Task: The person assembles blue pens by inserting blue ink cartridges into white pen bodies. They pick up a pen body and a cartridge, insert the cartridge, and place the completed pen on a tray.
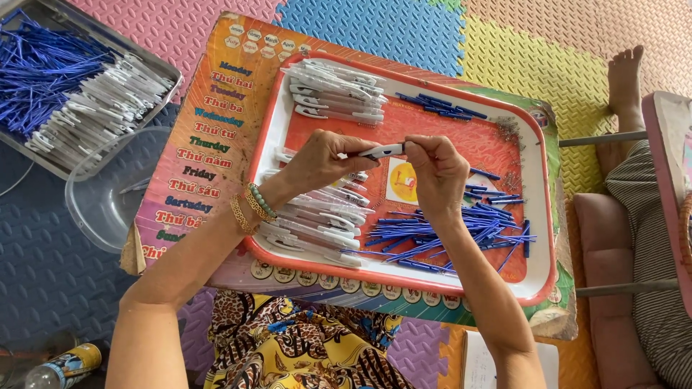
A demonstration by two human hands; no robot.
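the step in hand appears to be assembly of a pen: both hands hold one white pen barrel (382,150) level above the middle of the red-rimmed tray (537,216). the left hand (321,160) has its grip closed around the left end of the barrel, fingers curled under and thumb on top. the right hand (436,167) pinches the right end between thumb and fingertips, its grip closed on the same barrel. both forearms reach in from the lower edge of the view, wrists slightly bent inward; beaded bracelets (252,207) sit on the left wrist.

a heap of loose blue refills (461,230) lies on the tray just below the right hand. rows of white pen bodies (317,223) lie below the left hand, and another stack (335,92) at the far edge. the tray rests on a low printed counter (209,122).

judged from this, the next move calls for steady alignment of the two ends and a fresh refill picked from the heap.

a metal tray (155,68) of more parts stands on the foam floor mat (404,25), well apart to the left.
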